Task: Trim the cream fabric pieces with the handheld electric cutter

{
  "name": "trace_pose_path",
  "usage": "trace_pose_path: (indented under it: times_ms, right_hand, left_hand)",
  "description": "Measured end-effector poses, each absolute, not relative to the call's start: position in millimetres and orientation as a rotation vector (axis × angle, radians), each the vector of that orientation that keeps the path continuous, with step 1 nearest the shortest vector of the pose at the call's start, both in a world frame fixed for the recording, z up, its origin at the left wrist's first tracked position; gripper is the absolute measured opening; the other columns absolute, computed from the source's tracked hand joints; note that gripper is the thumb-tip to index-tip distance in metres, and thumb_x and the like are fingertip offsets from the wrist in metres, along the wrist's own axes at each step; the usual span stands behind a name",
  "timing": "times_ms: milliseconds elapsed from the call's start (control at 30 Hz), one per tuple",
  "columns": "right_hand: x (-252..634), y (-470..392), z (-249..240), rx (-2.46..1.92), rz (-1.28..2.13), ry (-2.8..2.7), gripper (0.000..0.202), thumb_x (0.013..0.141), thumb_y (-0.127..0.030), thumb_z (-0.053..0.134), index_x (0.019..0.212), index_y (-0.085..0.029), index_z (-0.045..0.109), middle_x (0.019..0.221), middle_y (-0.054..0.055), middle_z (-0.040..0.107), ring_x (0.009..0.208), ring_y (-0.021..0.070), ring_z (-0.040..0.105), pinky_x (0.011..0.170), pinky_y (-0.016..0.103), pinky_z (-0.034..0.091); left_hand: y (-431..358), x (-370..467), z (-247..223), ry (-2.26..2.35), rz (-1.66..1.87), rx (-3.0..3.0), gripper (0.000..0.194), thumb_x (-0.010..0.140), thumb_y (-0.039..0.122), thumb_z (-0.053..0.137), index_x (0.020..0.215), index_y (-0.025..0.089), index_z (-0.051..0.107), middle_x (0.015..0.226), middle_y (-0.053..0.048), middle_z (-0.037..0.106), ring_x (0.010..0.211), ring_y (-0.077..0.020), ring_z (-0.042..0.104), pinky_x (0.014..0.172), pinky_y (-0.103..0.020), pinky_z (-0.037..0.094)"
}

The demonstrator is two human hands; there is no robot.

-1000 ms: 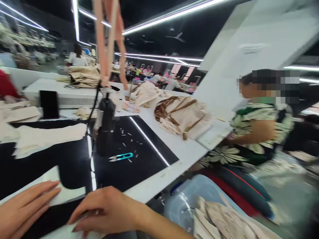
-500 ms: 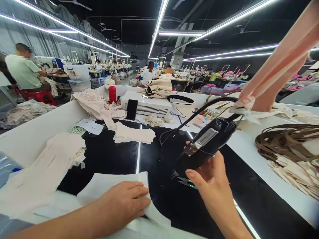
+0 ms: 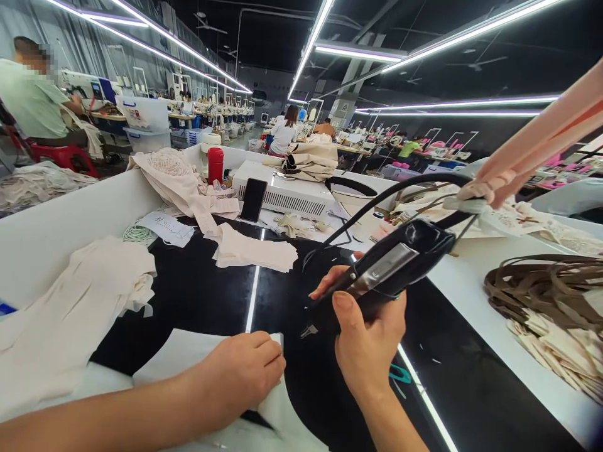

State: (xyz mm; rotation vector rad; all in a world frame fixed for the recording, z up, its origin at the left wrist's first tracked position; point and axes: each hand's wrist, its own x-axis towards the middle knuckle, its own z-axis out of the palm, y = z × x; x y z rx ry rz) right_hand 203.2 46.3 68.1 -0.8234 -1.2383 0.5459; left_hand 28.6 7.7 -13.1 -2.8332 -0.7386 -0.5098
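My right hand (image 3: 372,345) is wrapped round a black corded hand tool (image 3: 391,260) that looks like electric scissors. Its small forked metal tip points down and left above the black tabletop (image 3: 202,295), apart from the cloth. A knotted pink cloth strip (image 3: 527,144) holds up the tool's rear end. With curled fingers, my left hand (image 3: 249,370) pinches the right edge of a white sheet of cloth (image 3: 183,348), whose near part is hidden under my forearm. Teal-handled thread snips (image 3: 400,375) lie on the tabletop, partly behind my right wrist.
Cream cloth pieces (image 3: 94,295) are heaped at left, and a smaller stack (image 3: 254,248) lies ahead. A phone (image 3: 253,199) leans against a white vented box (image 3: 292,201). Brown straps (image 3: 532,282) lie at right. A seated co-worker (image 3: 35,100) is at far left.
My right hand has closed more firmly round the tool and brought it a little left. My left fingers have gone from lying flat on the white cloth to pinching its edge.
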Motion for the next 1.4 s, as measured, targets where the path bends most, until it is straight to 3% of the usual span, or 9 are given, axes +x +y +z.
trace_pose_path:
  times_ms: [133,333,967,1133,1400]
  right_hand:
    - [195.6,49.3,73.1,-0.758,0.612,-1.241,0.037,0.082,-0.034,0.084,0.112,-0.027,0.063,0.087,0.0,0.072,0.069,0.0172,0.069,0.066,0.034,0.061]
    - [187.0,60.4,64.3,-0.669,0.686,-1.141,0.038,0.083,-0.037,0.081,0.113,-0.026,0.062,0.08,-0.003,0.066,0.061,0.0144,0.063,0.056,0.03,0.056]
    - [180.8,53.5,61.5,-0.674,0.766,-1.162,0.04,0.083,-0.047,0.079,0.109,-0.026,0.058,0.076,-0.004,0.061,0.058,0.015,0.061,0.05,0.03,0.052]
    - [180.1,53.1,56.9,-0.657,0.759,-1.16,0.038,0.085,-0.044,0.079,0.111,-0.025,0.059,0.077,-0.003,0.062,0.059,0.0137,0.058,0.052,0.03,0.053]
    - [181.6,53.7,52.4,-0.651,0.756,-1.192,0.038,0.087,-0.044,0.076,0.114,-0.025,0.058,0.08,-0.002,0.064,0.061,0.0148,0.06,0.056,0.032,0.054]
  left_hand:
    - [2.1,28.3,-15.0,-0.721,-0.507,-2.777,0.014,0.097,0.004,0.061,0.09,0.016,0.062,0.088,-0.004,0.065,0.085,-0.0189,0.063,0.084,-0.032,0.054]
    - [-0.3,31.2,-22.0,-0.724,-0.566,-2.73,0.015,0.098,0.003,0.057,0.1,0.016,0.066,0.1,-0.007,0.07,0.097,-0.0191,0.066,0.094,-0.033,0.056]
    - [-2.8,34.9,-23.9,-0.827,-0.733,-2.675,0.011,0.1,0.006,0.057,0.099,0.01,0.066,0.097,-0.008,0.071,0.094,-0.019,0.068,0.084,-0.029,0.06]
    - [-3.7,34.8,-22.2,-0.831,-0.8,-2.617,0.011,0.101,0.008,0.058,0.105,0.008,0.068,0.109,-0.009,0.074,0.103,-0.0191,0.069,0.091,-0.028,0.058]
    - [-13.5,34.0,-24.3,-0.922,-0.771,-2.55,0.018,0.1,0.01,0.055,0.114,0.009,0.066,0.119,-0.013,0.074,0.105,-0.0224,0.07,0.086,-0.031,0.056]
